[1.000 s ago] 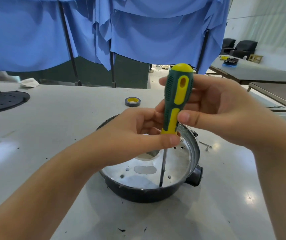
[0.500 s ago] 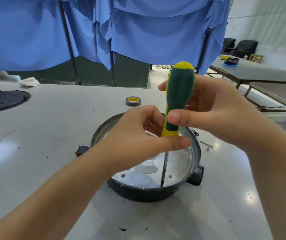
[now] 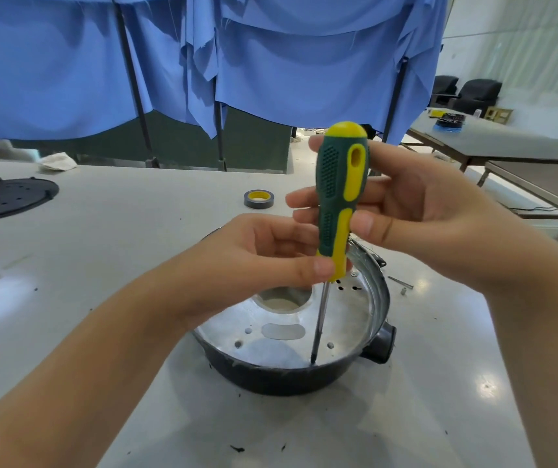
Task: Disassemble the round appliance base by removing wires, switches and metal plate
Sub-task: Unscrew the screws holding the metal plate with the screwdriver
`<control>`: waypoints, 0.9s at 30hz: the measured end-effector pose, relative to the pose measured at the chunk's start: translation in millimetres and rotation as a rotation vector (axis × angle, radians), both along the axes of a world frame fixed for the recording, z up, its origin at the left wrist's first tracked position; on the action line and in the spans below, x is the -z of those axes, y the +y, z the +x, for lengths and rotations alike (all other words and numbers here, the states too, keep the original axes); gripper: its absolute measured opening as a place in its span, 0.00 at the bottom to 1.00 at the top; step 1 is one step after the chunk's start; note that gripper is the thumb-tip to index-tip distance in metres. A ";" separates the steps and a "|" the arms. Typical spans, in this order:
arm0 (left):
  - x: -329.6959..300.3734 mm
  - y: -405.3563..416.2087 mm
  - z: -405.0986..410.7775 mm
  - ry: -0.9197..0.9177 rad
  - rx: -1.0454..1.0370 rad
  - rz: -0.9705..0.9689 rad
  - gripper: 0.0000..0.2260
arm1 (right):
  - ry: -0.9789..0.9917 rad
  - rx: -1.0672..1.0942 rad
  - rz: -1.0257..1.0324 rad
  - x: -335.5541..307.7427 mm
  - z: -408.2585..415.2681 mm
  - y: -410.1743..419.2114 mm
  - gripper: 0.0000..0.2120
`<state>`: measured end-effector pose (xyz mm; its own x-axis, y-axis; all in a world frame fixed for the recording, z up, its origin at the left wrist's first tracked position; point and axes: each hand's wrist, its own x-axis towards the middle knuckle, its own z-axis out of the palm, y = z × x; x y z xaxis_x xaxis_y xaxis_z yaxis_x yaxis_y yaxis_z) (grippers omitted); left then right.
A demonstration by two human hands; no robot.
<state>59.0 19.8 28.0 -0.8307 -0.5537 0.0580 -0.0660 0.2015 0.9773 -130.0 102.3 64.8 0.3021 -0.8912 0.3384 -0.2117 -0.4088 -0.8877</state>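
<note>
The round appliance base (image 3: 291,376) sat on the desk (image 3: 439,417) toward its near edge, black shell outside, the metal plate (image 3: 341,319) still seated inside it. The screwdriver (image 3: 338,204) stood nearly upright in it, its tip down on the plate close to the near wall, apparently on a screw, though the head could not be made out. The left hand (image 3: 257,261) pinched the bottom of the handle between thumb and curled fingers; the right hand (image 3: 416,217) wrapped the upper handle, thumb across the front.

Neither hand held the base itself, so a hard turn might have spun or skidded it across the smooth desk. The slight lean of the shaft risked the tip camming out, rounding the screw or scoring the plate. Loose small hardware (image 3: 400,283) lay just beyond the base on the right and could have rolled away. Farther off, toward the far edge, a tape roll (image 3: 259,199) lay; a black disc (image 3: 7,197) rested at the far left.
</note>
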 end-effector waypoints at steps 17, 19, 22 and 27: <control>10.9 -6.7 -0.1 -0.360 0.057 -0.413 0.13 | 0.005 0.068 -0.068 -3.2 11.5 2.8 0.28; 16.6 -8.5 1.1 -0.559 0.136 -0.438 0.13 | -0.017 0.026 -0.033 -1.9 11.3 2.0 0.28; 24.6 -9.6 0.7 -0.685 0.207 -0.431 0.13 | -0.089 0.012 0.038 1.2 13.7 -2.8 0.29; 28.9 -12.1 -0.6 -0.694 0.215 -0.452 0.12 | -0.338 0.038 0.130 8.3 38.6 -11.3 0.23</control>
